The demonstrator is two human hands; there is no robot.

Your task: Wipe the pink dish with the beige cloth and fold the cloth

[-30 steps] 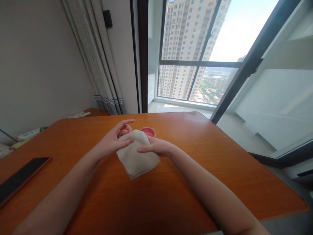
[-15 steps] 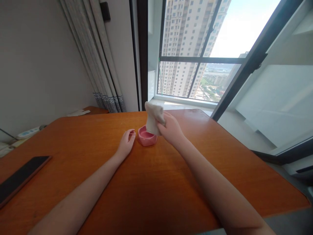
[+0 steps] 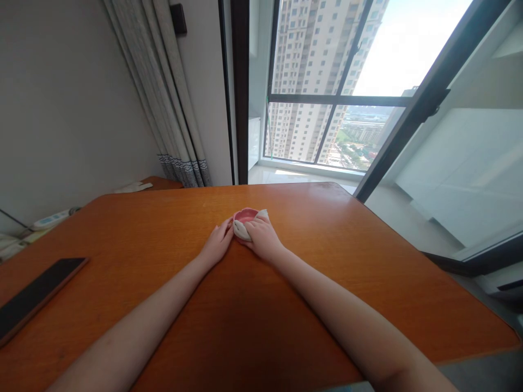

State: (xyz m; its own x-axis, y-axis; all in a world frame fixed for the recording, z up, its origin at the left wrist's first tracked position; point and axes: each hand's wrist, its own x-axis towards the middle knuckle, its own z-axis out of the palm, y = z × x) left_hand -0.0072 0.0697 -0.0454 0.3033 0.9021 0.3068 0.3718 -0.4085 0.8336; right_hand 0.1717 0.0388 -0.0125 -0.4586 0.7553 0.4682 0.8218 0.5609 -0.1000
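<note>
A small pink dish (image 3: 245, 214) with a thick angular rim stands upright on the wooden table. My left hand (image 3: 218, 243) grips its left side, fingertips against the wall. From the right, my right hand (image 3: 265, 238) presses a whitish cloth (image 3: 241, 231) onto the near side of the dish. The fingers are closed on the bunched cloth, and one corner sticks up behind them. Hand and cloth hide most of the dish's near and right walls.
The brown table (image 3: 163, 218) reaches to the window side. A dark phone-like slab (image 3: 41, 296) lies on it at the left. Beyond its left edge is a white power strip (image 3: 51, 220). A grey curtain (image 3: 155, 92) hangs behind.
My right hand has lowered the cloth from above the dish onto its near side. My left hand has moved slightly right and now touches the dish.
</note>
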